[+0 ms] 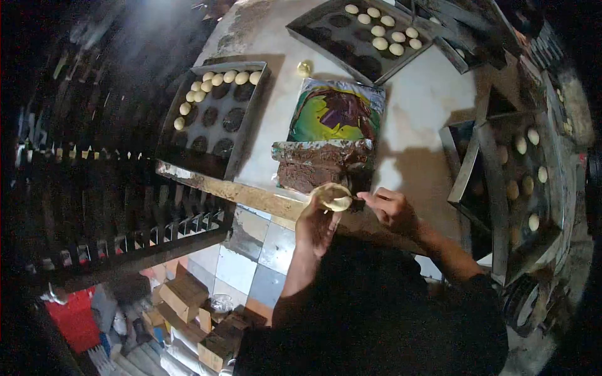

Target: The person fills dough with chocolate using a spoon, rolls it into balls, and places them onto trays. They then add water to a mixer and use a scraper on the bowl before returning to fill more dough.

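Observation:
A flattened round of pale dough [334, 197] rests in my left hand [315, 227], whose fingers curl under it. Beside its right edge, my right hand [392, 210] is closed around a thin tool, mostly hidden, whose tip is over the dough. Just beyond both hands lies an open printed bag [335, 116], its near edge rolled back. Dark brown filling [313, 172] shows in the bag's mouth. One small piece of dough [305, 68] sits on the table past the bag's top left corner.
A metal tray [264, 78] with several dough balls stands left, another tray [374, 81] at the far side. More trays [467, 175] are stacked right. Past the table's front edge [251, 195] are floor tiles, cardboard boxes [183, 293] and a red container [74, 321].

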{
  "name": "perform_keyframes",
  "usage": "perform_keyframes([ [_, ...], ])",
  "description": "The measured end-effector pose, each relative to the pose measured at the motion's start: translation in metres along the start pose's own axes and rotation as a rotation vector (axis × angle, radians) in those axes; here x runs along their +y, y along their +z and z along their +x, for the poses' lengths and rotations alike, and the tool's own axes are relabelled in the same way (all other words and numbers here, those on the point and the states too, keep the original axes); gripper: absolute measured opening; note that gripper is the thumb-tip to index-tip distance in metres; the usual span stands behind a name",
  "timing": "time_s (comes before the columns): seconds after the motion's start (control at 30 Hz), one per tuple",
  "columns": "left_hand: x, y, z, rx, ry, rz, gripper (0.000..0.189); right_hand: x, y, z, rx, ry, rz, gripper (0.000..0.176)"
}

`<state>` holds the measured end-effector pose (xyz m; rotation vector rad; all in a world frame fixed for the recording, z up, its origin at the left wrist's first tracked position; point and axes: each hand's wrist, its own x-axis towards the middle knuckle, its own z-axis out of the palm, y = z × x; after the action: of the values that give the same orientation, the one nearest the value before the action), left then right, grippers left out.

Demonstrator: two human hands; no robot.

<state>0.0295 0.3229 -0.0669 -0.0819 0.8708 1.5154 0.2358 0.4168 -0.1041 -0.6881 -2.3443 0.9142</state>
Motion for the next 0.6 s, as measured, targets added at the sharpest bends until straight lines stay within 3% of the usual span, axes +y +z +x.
perform_keyframes([
  [0.03,0.002,0.007,0.001,-0.025,-0.009,0.002,0.042,0.004,0.000,-0.006,-0.055,0.040,-0.022,0.043],
  [0.23,0.010,-0.016,0.005,-0.040,0.124,0.047,0.042,0.036,0.013,-0.032,-0.037,0.144,-0.388,0.040],
  [0.33,0.017,-0.009,-0.002,-0.117,0.175,0.070,0.046,-0.005,0.017,-0.002,0.144,0.061,-0.129,0.030],
  [0.4,0.014,0.000,-0.012,-0.238,0.209,0.088,0.047,-0.049,0.029,0.029,0.254,0.179,0.455,0.026],
  [0.43,0.008,0.007,-0.022,-0.204,0.268,0.197,0.049,-0.091,0.015,0.046,0.226,0.213,0.578,0.029],
  [0.47,-0.001,-0.004,-0.022,-0.233,0.516,0.589,0.062,-0.117,0.014,0.059,0.260,0.187,0.375,0.027],
  [0.53,0.001,0.003,-0.042,-0.216,1.106,1.081,0.072,-0.159,0.017,0.072,0.344,0.005,0.022,0.023],
  [0.6,0.019,0.004,-0.078,-0.201,1.085,1.019,0.076,-0.198,0.027,0.077,0.420,-0.082,-0.042,0.020],
])
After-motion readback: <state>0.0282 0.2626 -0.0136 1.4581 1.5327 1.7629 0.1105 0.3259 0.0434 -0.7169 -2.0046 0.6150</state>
